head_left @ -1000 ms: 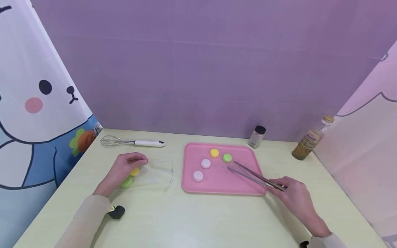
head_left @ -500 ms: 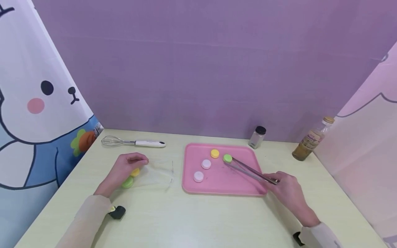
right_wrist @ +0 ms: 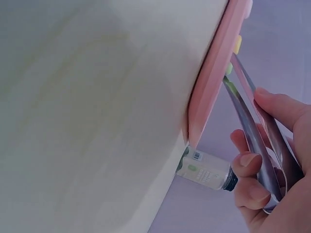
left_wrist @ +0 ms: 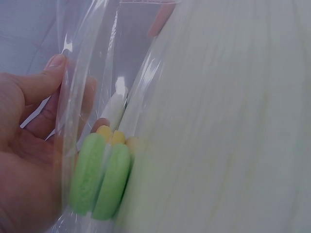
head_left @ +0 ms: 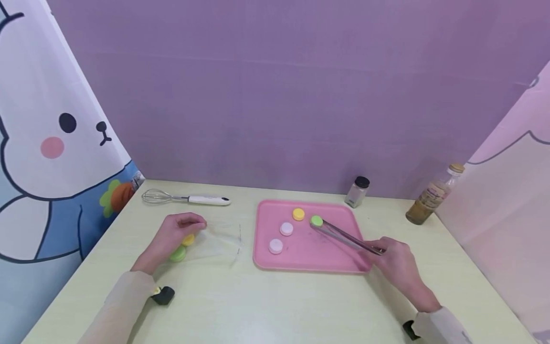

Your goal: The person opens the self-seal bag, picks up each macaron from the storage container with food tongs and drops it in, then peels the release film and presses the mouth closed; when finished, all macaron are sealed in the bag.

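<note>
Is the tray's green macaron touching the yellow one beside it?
Apart: the head view shows a strip of bare pink tray between the green macaron and the yellow macaron.

A green macaron [head_left: 316, 220] — between metal tongs [head_left: 353, 238] — sits on a pink tray [head_left: 296, 259].

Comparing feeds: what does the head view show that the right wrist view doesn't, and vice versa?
Only the head view: the left hand, clear bag, whisk and corked bottle.
Only the right wrist view: the barcode on the jar.
Both: that jar, the right hand, tongs, pink tray and the green macaron at the tongs' tips.
</note>
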Demonstrator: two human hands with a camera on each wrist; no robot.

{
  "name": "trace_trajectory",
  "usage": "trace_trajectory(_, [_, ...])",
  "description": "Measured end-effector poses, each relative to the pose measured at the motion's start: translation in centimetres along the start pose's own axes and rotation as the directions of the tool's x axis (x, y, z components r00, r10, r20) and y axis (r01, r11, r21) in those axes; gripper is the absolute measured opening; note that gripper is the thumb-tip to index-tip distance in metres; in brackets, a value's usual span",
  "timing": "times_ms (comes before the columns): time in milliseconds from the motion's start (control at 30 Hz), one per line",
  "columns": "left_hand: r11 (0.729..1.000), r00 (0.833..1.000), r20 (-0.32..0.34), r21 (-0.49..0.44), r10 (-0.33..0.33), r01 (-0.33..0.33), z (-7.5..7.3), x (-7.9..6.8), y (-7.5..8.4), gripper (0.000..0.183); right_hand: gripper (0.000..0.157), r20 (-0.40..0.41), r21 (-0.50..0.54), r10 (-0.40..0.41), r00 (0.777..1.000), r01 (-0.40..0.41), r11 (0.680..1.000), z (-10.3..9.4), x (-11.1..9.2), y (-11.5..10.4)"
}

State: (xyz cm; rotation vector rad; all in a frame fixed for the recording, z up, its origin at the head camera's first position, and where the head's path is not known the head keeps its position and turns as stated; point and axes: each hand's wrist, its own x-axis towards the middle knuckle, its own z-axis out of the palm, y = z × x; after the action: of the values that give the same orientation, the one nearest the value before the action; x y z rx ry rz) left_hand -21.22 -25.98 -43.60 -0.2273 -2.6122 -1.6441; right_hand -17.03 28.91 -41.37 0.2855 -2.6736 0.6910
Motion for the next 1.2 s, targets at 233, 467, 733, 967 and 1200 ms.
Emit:
trace_trajectory(233, [1.0,1.0,0.008,0.016,-0.003,0.003,0.0,0.0,0.1,0.031,0.019,0.033,0.006,0.033,0.999,-0.033,0.999,-0.2,0.0,-0.1])
trace_trajectory(467, [1.0,1.0,0.008,0.014,0.001,-0.001,-0.1,-0.1,0.1,0.03,0.019,-0.008,0.008,-0.001,1.0,0.001,1.0,-0.4,-0.1,-0.6])
trace_trajectory(733, [1.0,1.0,0.009,0.015,-0.015,0.015,0.0,-0.2,0.4,0.032,0.021,-0.065,0.053,-0.125,0.99,0.129,0.99,-0.7,-0.4,-2.6])
trace_trajectory(967, [1.0,1.0,0.006,0.014,-0.014,0.014,0.0,-0.2,0.4,0.032,0.024,-0.065,0.117,-0.214,0.975,0.22,0.968,-0.7,-0.5,-4.8])
trace_trajectory(1200, [1.0,1.0,0.003,-0.001,-0.001,0.001,0.0,-0.1,0.3,0.032,0.025,-0.046,0.136,-0.308,0.95,0.311,0.941,0.2,-0.6,-7.3])
